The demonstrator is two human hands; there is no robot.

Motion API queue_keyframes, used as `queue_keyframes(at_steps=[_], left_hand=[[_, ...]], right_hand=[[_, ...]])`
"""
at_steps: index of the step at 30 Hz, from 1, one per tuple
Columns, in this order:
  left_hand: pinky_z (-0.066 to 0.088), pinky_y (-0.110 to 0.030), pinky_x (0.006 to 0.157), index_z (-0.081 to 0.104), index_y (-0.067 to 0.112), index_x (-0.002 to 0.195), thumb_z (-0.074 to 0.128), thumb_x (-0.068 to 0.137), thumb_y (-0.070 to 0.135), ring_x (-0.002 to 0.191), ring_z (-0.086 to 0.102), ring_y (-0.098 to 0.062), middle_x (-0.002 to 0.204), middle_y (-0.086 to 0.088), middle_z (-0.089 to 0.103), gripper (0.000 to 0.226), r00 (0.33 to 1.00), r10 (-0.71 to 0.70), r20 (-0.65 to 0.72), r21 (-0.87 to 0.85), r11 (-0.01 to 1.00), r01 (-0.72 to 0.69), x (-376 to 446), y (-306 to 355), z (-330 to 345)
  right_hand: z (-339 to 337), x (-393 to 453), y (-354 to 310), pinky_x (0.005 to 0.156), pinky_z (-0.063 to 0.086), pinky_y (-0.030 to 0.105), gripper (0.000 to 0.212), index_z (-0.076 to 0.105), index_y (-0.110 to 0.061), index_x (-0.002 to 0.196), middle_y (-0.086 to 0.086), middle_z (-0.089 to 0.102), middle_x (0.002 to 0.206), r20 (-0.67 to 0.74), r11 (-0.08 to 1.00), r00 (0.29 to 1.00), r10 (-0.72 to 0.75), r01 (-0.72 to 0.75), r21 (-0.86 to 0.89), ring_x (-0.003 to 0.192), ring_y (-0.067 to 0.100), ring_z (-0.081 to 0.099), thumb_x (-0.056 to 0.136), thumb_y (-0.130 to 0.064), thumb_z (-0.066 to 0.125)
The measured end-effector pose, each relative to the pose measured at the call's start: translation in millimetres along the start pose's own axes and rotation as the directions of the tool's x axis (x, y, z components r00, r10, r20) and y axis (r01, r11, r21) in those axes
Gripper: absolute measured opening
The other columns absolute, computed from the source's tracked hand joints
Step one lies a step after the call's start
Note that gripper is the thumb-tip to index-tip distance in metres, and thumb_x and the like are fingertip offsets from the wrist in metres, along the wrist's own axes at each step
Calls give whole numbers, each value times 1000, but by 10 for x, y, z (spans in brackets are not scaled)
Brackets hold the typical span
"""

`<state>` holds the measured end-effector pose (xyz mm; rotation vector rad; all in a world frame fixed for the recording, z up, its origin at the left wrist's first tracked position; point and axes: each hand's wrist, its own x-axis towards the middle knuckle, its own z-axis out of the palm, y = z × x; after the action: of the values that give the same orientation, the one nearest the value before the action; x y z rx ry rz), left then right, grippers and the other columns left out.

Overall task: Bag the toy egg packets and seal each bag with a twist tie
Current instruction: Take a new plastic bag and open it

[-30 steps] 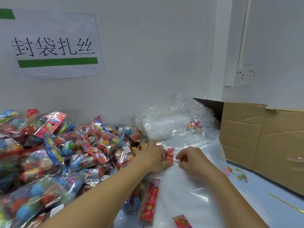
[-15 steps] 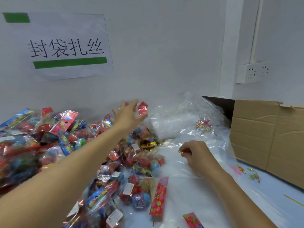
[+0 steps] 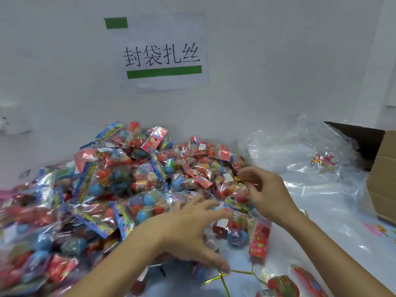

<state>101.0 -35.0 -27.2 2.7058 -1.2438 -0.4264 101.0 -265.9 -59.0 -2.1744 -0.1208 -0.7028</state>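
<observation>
Toy egg packets [image 3: 120, 183] sat in a big heap left of and beyond both hands, spilling under the left hand. One packet with a red header card [image 3: 242, 232] lay between the hands, just below the right hand. Left hand [image 3: 188, 234] hovered over the near edge of the heap, fingers spread and loosely bent, gripping nothing; whether it touched the packets, can't tell. Right hand [image 3: 267, 196] was raised, thumb and fingers pinching a gold twist tie [image 3: 237, 179]. More gold twist ties [image 3: 222, 277] lay on the surface just under the left thumb. Clear plastic bags [image 3: 300, 159] were piled beyond the right hand. Cardboard box [image 3: 383, 174] stood far right. Paper sign [image 3: 165, 52] hung on the wall beyond the heap.
</observation>
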Motion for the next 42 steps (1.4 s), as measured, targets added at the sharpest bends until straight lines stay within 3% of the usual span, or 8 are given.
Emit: queue_keyframes(at_steps=[4,9,13,17,22,28,35,42], left_hand=[[-20,-62,113,4,60,148,64,73,78,145,-35,-17,162,20,-19,97,998,-65,4,196,979,63,-317,-250,270],[6,-58,118,6,43,154,52,91,59,153,-8,-22,167,1,-4,80,943,-39,-330,403,898,179,-326,-540,417],[24,-46,115,24,27,153,60,91,39,151,8,-20,166,-3,2,72,880,-40,-474,316,924,213,-189,-685,393],[26,-41,115,24,23,155,64,90,31,152,10,-21,165,-5,11,77,793,-90,-603,168,957,236,-14,-697,362],[4,-34,124,15,8,157,75,80,45,153,-1,-22,165,-5,8,105,769,-106,-631,21,988,154,-2,-684,311],[23,-35,121,33,4,149,68,85,48,145,26,-25,153,-10,35,84,676,-61,-734,14,994,106,-145,-578,360],[36,-40,104,43,15,133,37,100,40,125,39,-24,136,-2,45,42,734,-205,-647,-10,965,261,-45,-464,271],[38,-46,102,55,5,115,39,101,26,127,34,-35,139,-17,38,30,806,-318,-500,25,925,380,266,-172,-133]], right_hand=[[192,-104,-90,91,50,29,39,59,-41,128,-15,66,117,375,983,926,-54,116,-145,99,4,63,94,-22,65],[318,-214,-369,113,30,17,52,45,-61,131,-35,40,145,547,954,815,-193,286,-91,136,-15,31,83,-67,63],[492,-297,-490,117,24,25,92,8,-65,148,-38,10,158,683,955,713,-157,287,-80,147,-11,11,78,-70,67],[649,-212,-528,112,40,35,89,-3,-58,151,-20,21,159,568,915,804,-176,346,-207,142,11,35,94,-45,63],[876,-115,-540,70,54,33,91,-14,-64,146,-13,48,134,432,813,865,-255,434,-389,96,12,61,96,-40,59],[1015,33,-458,79,53,41,83,28,-33,147,-3,55,130,312,874,943,-115,245,-420,105,24,63,81,-34,77],[589,255,-519,85,42,6,68,48,-42,136,-28,54,115,565,952,824,-45,207,-227,99,-11,56,80,-25,83],[-353,250,-220,75,48,23,28,62,-38,115,-6,66,106,154,938,974,164,-105,-331,89,7,66,90,-30,72]])
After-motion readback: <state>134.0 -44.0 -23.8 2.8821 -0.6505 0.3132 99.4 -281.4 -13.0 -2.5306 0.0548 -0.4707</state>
